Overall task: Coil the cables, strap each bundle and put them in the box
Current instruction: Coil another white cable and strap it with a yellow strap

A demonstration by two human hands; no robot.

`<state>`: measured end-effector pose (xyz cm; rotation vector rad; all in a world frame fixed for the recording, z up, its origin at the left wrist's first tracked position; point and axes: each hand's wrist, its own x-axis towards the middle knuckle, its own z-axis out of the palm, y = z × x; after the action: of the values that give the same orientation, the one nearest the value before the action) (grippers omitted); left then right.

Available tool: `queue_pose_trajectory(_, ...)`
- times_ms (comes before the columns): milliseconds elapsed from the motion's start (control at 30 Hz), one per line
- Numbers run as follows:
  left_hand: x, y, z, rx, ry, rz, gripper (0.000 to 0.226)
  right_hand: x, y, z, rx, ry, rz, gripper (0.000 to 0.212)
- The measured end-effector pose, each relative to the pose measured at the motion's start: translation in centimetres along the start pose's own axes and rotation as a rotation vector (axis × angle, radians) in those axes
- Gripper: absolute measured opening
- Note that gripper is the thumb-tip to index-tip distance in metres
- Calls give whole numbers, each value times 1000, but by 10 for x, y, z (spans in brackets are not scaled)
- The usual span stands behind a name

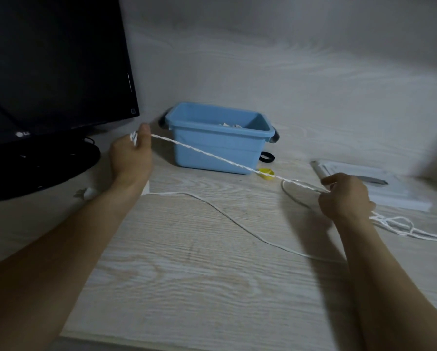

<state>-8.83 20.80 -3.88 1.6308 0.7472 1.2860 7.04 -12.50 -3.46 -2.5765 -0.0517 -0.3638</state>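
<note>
The left hand (pixel 132 154) was raised near the tabletop's (pixel 187 274) far left part, just in front of the monitor (pixel 55 67); its fingers were curled round a small wad of white cable (pixel 212 154), with the thumb pressed on top. From that fist the cable ran taut, above the tabletop and across the front of the box (pixel 220 138), to the right hand (pixel 344 198); the taut stretch looked like two strands twisted together. The right hand was held toward the right side of the tabletop, its fingers curled and pinching the cable; more cable came out behind that hand and lay in loose tangled loops toward the right edge. Another slack strand lay on the tabletop, curving from beside the left wrist across the middle to under the right forearm; a loop of it also lay just left of the right hand.

The box, pale blue with dark handles, stood at the far middle of the tabletop, close to the wall; something white showed inside it, too little to tell what. A black strap (pixel 266 157) lay just beside the box's right front corner; a yellow strap (pixel 266 173) lay just in front of that, under the taut cable. A flat white device (pixel 379 188) lay toward the far right edge, beyond the right hand; a small white plug (pixel 87 193) lay near the left edge, beside the left forearm.
</note>
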Motion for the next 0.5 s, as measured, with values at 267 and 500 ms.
queue_pose_trajectory(267,-19,13,6,-51,-356,30,54,-29,-34,13,200,-214,-614,43)
queue_pose_trajectory(500,-42,30,8,-155,-595,52,53,-41,-46,28,332,-278,-770,8)
